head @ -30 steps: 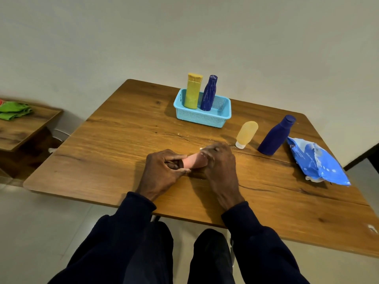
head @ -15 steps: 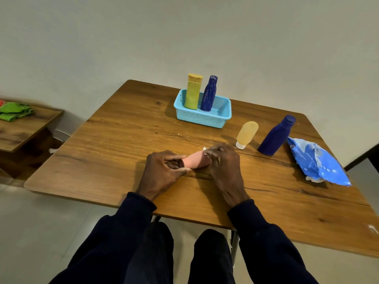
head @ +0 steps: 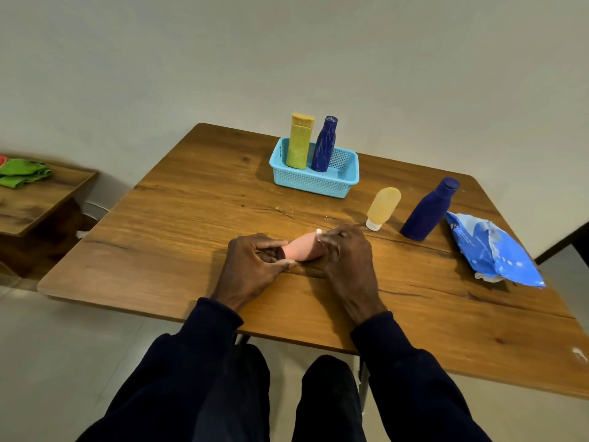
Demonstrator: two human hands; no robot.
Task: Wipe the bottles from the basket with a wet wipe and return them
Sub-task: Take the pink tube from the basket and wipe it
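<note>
While the left hand [head: 251,266] grips the pink bottle [head: 304,247] near the table's [head: 191,218] front edge, the right hand [head: 345,253] pinches a wipe [head: 318,231] against it.

Pink bottle [head: 304,247], near centre: plain salmon pink. Wet wipe [head: 318,231] at its right end: white. Basket [head: 314,184]: light blue, fine mesh pattern. Inside: yellow bottle [head: 299,145], mustard cap; dark blue bottle [head: 324,148], faint paler streaks. Right: translucent bottle [head: 384,205], pale yellow, white cap; navy bottle [head: 428,212], plain. Wipe packet [head: 490,253]: bright blue, white patches and dots. Table [head: 191,218]: brown wood grain. Cloth [head: 22,172], far left: green. Sleeves [head: 207,339]: dark navy.
</note>
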